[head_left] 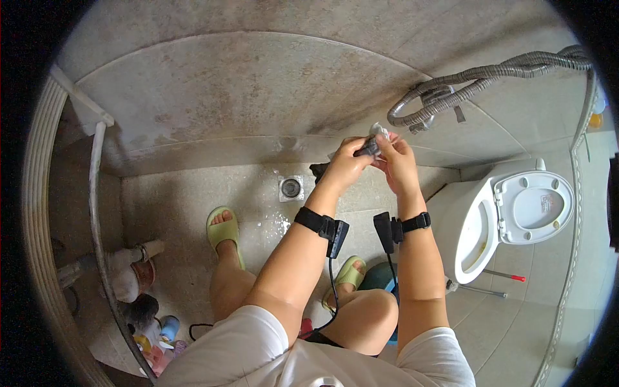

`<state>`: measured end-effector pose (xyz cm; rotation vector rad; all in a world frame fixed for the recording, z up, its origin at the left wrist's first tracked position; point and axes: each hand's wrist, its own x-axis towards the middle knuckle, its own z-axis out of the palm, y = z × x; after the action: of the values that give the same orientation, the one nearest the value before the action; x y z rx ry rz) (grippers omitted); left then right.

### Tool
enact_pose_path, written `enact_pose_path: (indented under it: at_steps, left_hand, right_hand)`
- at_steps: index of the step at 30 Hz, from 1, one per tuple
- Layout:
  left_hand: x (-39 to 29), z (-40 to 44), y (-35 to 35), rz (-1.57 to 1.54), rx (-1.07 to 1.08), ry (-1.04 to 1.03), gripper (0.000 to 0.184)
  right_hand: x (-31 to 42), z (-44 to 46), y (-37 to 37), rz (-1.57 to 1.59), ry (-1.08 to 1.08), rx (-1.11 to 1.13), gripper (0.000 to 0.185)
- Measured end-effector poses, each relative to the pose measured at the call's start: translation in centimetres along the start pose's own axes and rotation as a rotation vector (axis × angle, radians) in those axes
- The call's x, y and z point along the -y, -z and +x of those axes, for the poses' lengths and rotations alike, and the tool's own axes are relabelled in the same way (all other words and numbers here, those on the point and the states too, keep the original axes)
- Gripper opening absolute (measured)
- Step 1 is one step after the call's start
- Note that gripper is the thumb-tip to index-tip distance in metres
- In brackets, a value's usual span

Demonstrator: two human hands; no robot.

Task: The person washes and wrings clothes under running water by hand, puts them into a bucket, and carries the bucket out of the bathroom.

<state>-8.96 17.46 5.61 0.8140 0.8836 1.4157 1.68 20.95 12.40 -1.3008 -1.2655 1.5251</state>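
Observation:
Both hands are raised together in front of me, above the tiled floor by the wall. My left hand (346, 164) is closed around a small dark grey piece (370, 147), whose exact kind I cannot make out. With thumb and fingers, my right hand (396, 161) pinches a crumpled whitish, filmy piece (379, 131) at the top of it. The fingers partly cover both pieces. A black item (318, 171) shows just behind my left hand; whether it is held or lies on the floor, I cannot tell. Each forearm wears a black strap with a cabled device.
A square floor drain (291, 188) sits in wet tiles left of my hands. On the right stands a white toilet (477, 232), its lid up. Grey flexible hoses (477, 76) hang on the wall. Pipes (122, 261) and bottles (169, 327) are at the left.

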Motion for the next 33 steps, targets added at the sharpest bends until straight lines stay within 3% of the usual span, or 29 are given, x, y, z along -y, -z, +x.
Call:
enact_pose_path:
  at_steps: [2, 3, 5, 7, 10, 12, 13, 15, 16, 17, 19, 21, 23, 27, 31, 33]
  left_hand:
    - [-0.9, -0.3, 0.2, -0.295, 0.097, 0.07, 0.03]
    - [-0.9, -0.2, 0.1, -0.295, 0.096, 0.07, 0.03]
    - [-1.0, -0.1, -0.5, -0.486, -0.146, 0.132, 0.031]
    - [-0.6, 0.2, -0.3, -0.404, -0.18, 0.136, 0.03]
    - [-0.8, 0.2, -0.3, -0.174, -0.046, 0.141, 0.026]
    - [-1.0, 0.1, -0.7, -0.149, -0.127, 0.145, 0.023]
    - [-1.0, 0.0, -0.7, -0.151, -0.138, 0.147, 0.023]
    - [-0.9, 0.2, -0.9, -0.457, -0.227, 0.315, 0.024]
    - [-0.4, 0.5, -1.0, -0.575, -0.227, 0.348, 0.03]
    - [-0.3, 0.7, -1.0, -0.58, -0.239, 0.348, 0.03]
    - [-0.3, 0.6, -0.7, -0.978, -0.184, 0.365, 0.032]
    - [0.9, 0.5, -0.3, -0.854, -0.128, 0.261, 0.037]
    - [0.5, 0.4, -1.2, -0.594, -0.276, 0.324, 0.031]
    - [0.2, 0.8, -1.7, -0.168, -0.262, 0.386, 0.04]
    - [0.2, 0.8, -1.5, -0.122, -0.253, 0.307, 0.04]
    - [-0.8, 0.2, -1.4, -0.373, -0.282, 0.276, 0.037]
  right_hand:
    - [0.2, -0.3, 0.4, 0.005, -0.004, 0.015, 0.016]
    - [0.3, -0.4, 0.5, 0.011, -0.009, 0.033, 0.017]
    - [0.2, -0.2, 0.8, -0.044, 0.003, 0.064, 0.016]
    - [0.0, 0.0, 1.1, -0.1, 0.014, 0.093, 0.015]
    - [-0.9, 0.9, 1.8, -0.105, 0.029, 0.008, 0.013]
    - [-1.9, 1.5, 1.3, -0.354, 0.256, -0.2, 0.015]
    - [-2.1, 1.3, 0.6, -0.356, 0.251, -0.191, 0.015]
    - [-2.0, 0.3, -1.8, -0.898, 0.815, -0.264, 0.021]
    - [-0.1, -2.0, -4.0, -0.801, 0.572, -0.213, 0.022]
    - [-0.4, -2.1, -4.1, -0.802, 0.567, -0.2, 0.022]
    - [-1.0, -2.1, -4.7, -0.975, 0.588, -0.043, 0.026]
    - [-1.6, -1.7, -4.9, -0.939, 0.57, -0.038, 0.033]
    - [-2.6, 0.1, -3.6, -0.67, 0.404, -0.084, 0.034]
    - [-1.9, 1.9, -1.6, -0.889, 0.261, -0.154, 0.036]
    - [-2.5, 1.6, -1.6, -0.86, 0.543, -0.195, 0.035]
    - [-2.3, -0.2, -2.8, -0.806, 0.663, -0.219, 0.034]
